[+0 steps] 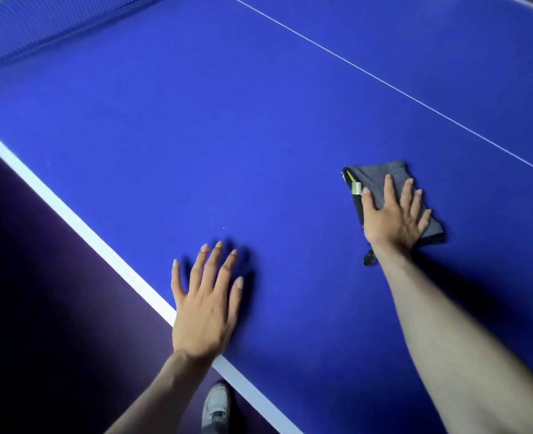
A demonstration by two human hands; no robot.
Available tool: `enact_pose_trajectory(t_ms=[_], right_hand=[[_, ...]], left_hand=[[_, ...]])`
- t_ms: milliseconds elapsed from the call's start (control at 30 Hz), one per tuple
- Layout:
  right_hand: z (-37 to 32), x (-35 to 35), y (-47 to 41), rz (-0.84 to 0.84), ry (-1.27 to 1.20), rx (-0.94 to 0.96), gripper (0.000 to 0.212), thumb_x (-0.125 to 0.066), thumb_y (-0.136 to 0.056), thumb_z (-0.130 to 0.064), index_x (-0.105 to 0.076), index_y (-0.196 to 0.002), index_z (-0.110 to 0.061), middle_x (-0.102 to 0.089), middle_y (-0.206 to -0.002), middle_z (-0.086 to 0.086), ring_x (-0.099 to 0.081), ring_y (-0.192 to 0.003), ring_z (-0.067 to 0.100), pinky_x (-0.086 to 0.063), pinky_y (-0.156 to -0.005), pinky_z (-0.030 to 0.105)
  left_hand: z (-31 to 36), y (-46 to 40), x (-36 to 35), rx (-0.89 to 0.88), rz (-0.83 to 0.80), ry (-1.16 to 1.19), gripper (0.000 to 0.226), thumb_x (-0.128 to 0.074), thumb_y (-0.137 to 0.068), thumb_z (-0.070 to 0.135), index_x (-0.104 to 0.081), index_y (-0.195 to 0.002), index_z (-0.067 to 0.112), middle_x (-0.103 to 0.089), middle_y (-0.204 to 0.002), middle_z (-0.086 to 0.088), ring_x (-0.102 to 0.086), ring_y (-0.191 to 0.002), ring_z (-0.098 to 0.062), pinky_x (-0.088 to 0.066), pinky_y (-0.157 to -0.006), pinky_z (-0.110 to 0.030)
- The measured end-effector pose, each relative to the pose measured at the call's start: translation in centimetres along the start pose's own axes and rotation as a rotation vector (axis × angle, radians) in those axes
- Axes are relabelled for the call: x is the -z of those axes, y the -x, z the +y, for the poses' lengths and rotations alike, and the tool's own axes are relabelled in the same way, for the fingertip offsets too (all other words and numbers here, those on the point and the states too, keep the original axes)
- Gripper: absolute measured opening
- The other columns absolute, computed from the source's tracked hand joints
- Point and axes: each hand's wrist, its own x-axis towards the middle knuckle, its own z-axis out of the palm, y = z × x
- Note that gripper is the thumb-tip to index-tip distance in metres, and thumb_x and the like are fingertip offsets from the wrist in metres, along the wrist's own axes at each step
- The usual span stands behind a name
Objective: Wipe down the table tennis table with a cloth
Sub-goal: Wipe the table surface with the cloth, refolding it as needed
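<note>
The blue table tennis table (227,136) fills most of the view, with a white edge line running along its left side and a thin white centre line crossing the upper right. A folded grey cloth (381,180) with a yellow-green tag lies on the table at right. My right hand (393,214) presses flat on the cloth, fingers straight and spread. My left hand (207,302) rests flat on the bare table near the white edge, fingers spread, holding nothing.
The net (39,23) stretches across the top left corner. Dark purple floor (39,308) lies beyond the table's left edge. A grey shoe (216,405) shows on the floor at the bottom, just beside the table edge.
</note>
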Motion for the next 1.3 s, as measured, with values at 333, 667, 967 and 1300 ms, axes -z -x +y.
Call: enact_pose_trajectory(t_ms=[333, 667, 967, 1300], right_hand=[[-2.3, -1.1, 12.6, 0.094, 0.008, 0.133, 0.066, -0.038, -0.101, -0.067, -0.044, -0.157, -0.034, -0.029, -0.17, 0.005, -0.027, -0.157, 0.028, -0.013, -0.127, 0.056], [-7.6, 0.0, 37.5, 0.051, -0.119, 0.22, 0.07, -0.053, -0.096, -0.065, -0.043, -0.158, -0.032, -0.025, -0.171, 0.005, -0.026, -0.157, 0.027, -0.026, -0.122, 0.059], [-10.9, -2.3, 24.0, 0.18, -0.074, 0.101, 0.062, -0.052, -0.097, -0.063, -0.052, -0.152, -0.035, -0.035, -0.167, 0.003, -0.034, -0.154, 0.027, -0.023, -0.124, 0.056], [-15.6, -4.0, 1.7, 0.086, -0.002, -0.025, 0.071, -0.033, -0.097, -0.071, -0.037, -0.16, -0.037, -0.022, -0.172, 0.002, -0.018, -0.159, 0.024, -0.01, -0.127, 0.055]], left_hand=[[-0.2, -0.6, 0.8, 0.05, 0.006, 0.187, 0.046, -0.031, -0.108, 0.033, -0.049, -0.147, 0.016, -0.044, -0.157, 0.001, -0.03, -0.152, -0.021, -0.02, -0.123, -0.052], [-3.5, 0.2, 4.9, 0.051, 0.04, 0.219, 0.045, -0.037, -0.104, 0.029, -0.049, -0.145, 0.015, -0.049, -0.152, -0.004, -0.034, -0.148, -0.026, -0.029, -0.118, -0.05], [-10.5, -6.4, 2.4, 0.071, 0.015, 0.167, 0.045, -0.034, -0.106, 0.03, -0.046, -0.146, 0.012, -0.049, -0.151, -0.006, -0.036, -0.145, -0.029, -0.03, -0.117, -0.049], [-11.0, -7.2, 1.5, 0.034, 0.045, 0.195, 0.04, -0.04, -0.105, 0.023, -0.056, -0.14, 0.011, -0.054, -0.147, -0.002, -0.046, -0.142, -0.022, -0.028, -0.118, -0.054]])
